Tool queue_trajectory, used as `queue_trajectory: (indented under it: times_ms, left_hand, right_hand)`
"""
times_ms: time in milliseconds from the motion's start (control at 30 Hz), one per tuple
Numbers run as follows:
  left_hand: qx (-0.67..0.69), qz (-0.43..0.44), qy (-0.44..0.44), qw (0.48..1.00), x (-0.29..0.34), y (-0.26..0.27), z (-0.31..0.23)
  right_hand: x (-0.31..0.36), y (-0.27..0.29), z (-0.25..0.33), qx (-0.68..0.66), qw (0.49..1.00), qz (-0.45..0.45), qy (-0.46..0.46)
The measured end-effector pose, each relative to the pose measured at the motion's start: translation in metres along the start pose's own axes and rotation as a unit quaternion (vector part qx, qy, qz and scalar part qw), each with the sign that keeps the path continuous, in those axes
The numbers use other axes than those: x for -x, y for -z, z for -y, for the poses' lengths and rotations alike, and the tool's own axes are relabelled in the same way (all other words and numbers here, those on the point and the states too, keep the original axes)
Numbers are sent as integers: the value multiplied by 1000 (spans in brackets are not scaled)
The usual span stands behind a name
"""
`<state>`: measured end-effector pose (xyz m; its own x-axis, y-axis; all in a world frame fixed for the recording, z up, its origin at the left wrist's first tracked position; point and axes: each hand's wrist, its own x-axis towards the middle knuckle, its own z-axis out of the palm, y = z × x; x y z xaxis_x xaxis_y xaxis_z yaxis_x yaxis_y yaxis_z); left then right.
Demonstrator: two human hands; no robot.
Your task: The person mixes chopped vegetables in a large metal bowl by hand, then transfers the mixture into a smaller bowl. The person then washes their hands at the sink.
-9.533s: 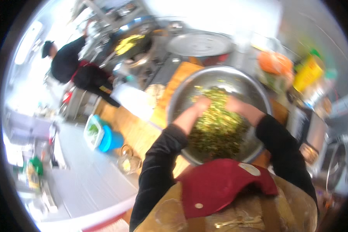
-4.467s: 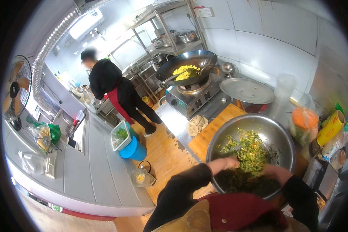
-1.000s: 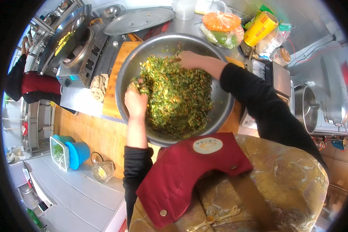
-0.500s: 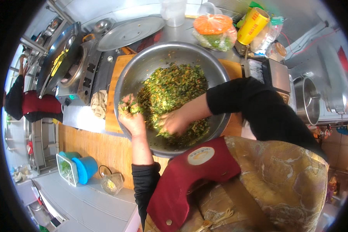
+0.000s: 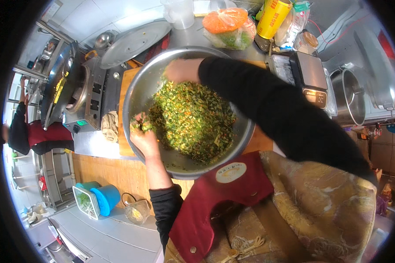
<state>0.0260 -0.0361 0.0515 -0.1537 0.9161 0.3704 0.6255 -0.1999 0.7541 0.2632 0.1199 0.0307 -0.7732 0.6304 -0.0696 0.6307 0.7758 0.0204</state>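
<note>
A big steel bowl [image 5: 245,142] holds a heap of chopped greens mixed with orange and pale bits [image 5: 193,118]. At the bowl's left wall, my left hand [image 5: 143,136] is loosely curled round a little of the chopped vegetable mix, and bits cling to its fingers. My right hand [image 5: 180,72] reaches across to the far left side of the heap, against the inner wall. Motion smears it, and its fingers are partly hidden, so their pose is unclear.
Under the bowl lies a wooden board [image 5: 126,85]. Bagged vegetables [image 5: 226,28], a yellow cylinder [image 5: 273,19] and a scale [image 5: 311,81] stand behind and right. A wok [image 5: 59,87] sits on a stove at left, with a person in red and black [image 5: 48,133] beyond. Blue tub [image 5: 106,199] lower left.
My right hand has moved from the near middle of the heap to the far left side of the bowl. My left hand stays by the left wall. The view has shifted slightly.
</note>
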Motion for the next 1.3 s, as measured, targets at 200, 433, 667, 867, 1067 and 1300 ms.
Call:
queue_trajectory:
  times_ms: [200,433,667,867,1067,1300]
  left_hand:
    - [-192,369,200,887,15,-26,37]
    - [182,419,506,732,39,-51,19]
    - [337,408,433,730,-21,3,-15]
    - [215,517,549,621,60,3,-30]
    - [435,447,442,645,54,-11,-23]
    - [231,351,289,860,23,16,8]
  right_hand:
    - [134,-27,51,-561,701,215,-385]
    - [94,-2,162,-762,425,69,-485]
    - [127,59,102,-801,435,24,-410]
    - [173,31,168,-801,431,150,-387]
    - [137,51,149,-849,368,53,-376]
    - [153,-51,128,-632,718,78,-279]
